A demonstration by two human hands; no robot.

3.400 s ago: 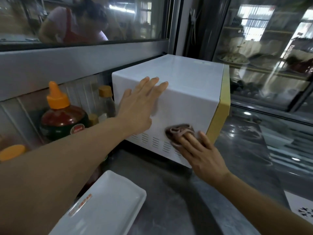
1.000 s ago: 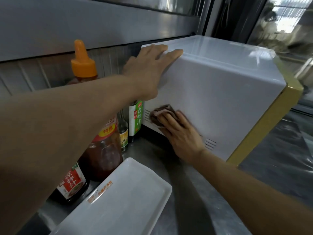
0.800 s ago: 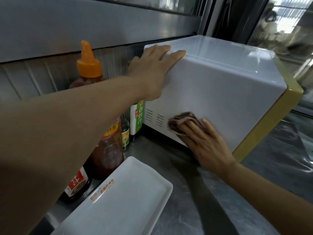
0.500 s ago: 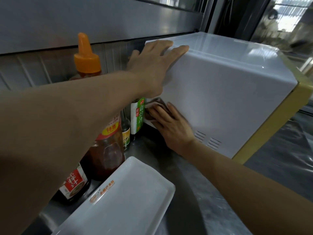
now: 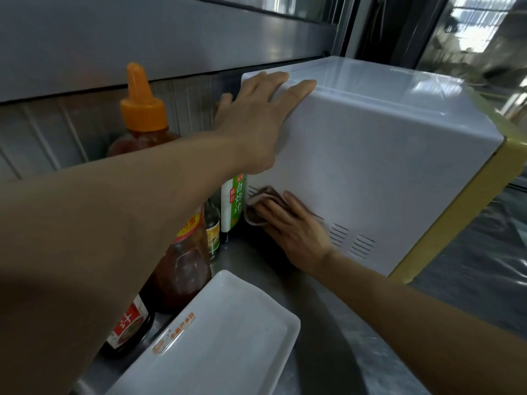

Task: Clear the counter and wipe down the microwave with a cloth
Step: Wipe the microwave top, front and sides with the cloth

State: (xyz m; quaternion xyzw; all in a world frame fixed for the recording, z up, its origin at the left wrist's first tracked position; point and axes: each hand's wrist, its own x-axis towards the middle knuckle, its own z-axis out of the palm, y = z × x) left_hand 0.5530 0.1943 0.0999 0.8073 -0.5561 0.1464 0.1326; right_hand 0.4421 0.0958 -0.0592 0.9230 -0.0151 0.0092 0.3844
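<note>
The cloth (image 5: pixel 261 206) has just been swept back along the lower edge of the microwave (image 5: pixel 379 166) side panel, from the middle vents toward the rear corner, and now sits at centre frame over the rearmost vent slots. That back-and-forth suggests the side panel is nearly covered, while the yellow front at the right edge looks untouched from here.

From the left of the frame: one large sauce bottle (image 5: pixel 159 172) with an orange nozzle cap, one dark bottle with a red label (image 5: pixel 128 326) at lower left, one small slim bottle (image 5: pixel 212 232) and one green-and-white labelled bottle (image 5: pixel 235 203) tucked beside the microwave's rear corner. That makes four bottles visible. One white rectangular tray (image 5: pixel 222 340) lies on the steel counter (image 5: pixel 356 360) at lower centre, so clearing is not finished.

The left hand (image 5: pixel 253 124) lies flat and spread across the microwave's upper rear edge, bracing, gripping nothing. The right hand (image 5: pixel 293 232) presses the bunched cloth against the panel with flattened fingers.
</note>
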